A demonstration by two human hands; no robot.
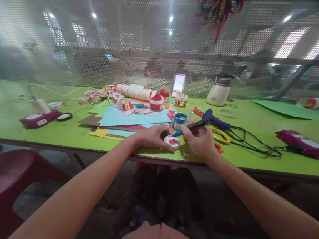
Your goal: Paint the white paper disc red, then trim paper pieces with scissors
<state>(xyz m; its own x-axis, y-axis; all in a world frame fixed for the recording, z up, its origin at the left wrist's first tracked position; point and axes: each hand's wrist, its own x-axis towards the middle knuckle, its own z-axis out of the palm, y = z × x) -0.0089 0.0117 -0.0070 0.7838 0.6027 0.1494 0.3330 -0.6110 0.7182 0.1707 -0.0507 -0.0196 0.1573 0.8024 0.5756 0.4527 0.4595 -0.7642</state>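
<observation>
My left hand (157, 137) grips a small round white paper disc (172, 142) with a red shape in its middle, at the table's front edge. In my right hand (200, 140) is a slim paintbrush (193, 127) with a black handle and a blue front part. Its tip points down to the left and meets or hovers just over the disc; I cannot tell which. Just behind my hands stands an open jar of blue paint (180, 120). Scissors with yellow handles (221, 135) lie to the right of my right hand, partly hidden by it.
Coloured paper sheets (130, 116) lie behind my left hand, with red-and-white paper cups (156, 101) on them. Right of the jar are a blue glue gun (214, 119) with its cord, a purple power strip (303, 143) and a kettle (219, 91). A red stool (9, 176) stands at left.
</observation>
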